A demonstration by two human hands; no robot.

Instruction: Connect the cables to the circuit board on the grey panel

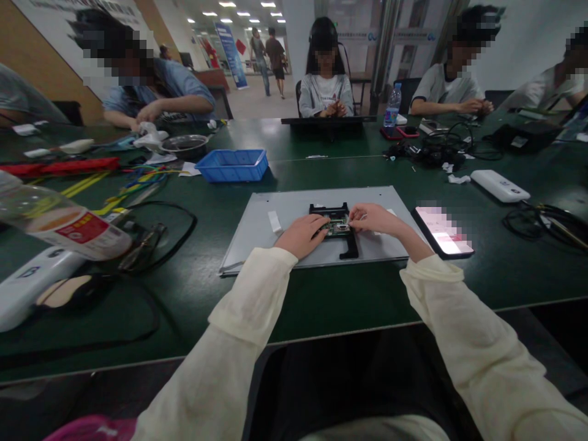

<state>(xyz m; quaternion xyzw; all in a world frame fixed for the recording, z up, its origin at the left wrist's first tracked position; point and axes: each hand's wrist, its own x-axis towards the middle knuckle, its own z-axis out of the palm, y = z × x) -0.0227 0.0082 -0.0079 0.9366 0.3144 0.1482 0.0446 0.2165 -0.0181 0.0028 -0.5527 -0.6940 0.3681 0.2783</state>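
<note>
A small green circuit board [337, 228] sits in a black bracket [342, 229] at the middle of a grey panel [275, 245], which lies flat on the dark green table [321, 300] straight before the person, probably so both hands can reach it square on. The left hand [303, 234] rests palm down on the board's left edge, fingers curled together, seemingly to steady it. The right hand [373, 218] meets the board's right end with fingertips drawn into a pinch; what they grip is too small to tell. A phone [443, 231] lies just right of the panel, a blue tray [233, 165] well beyond it.
</note>
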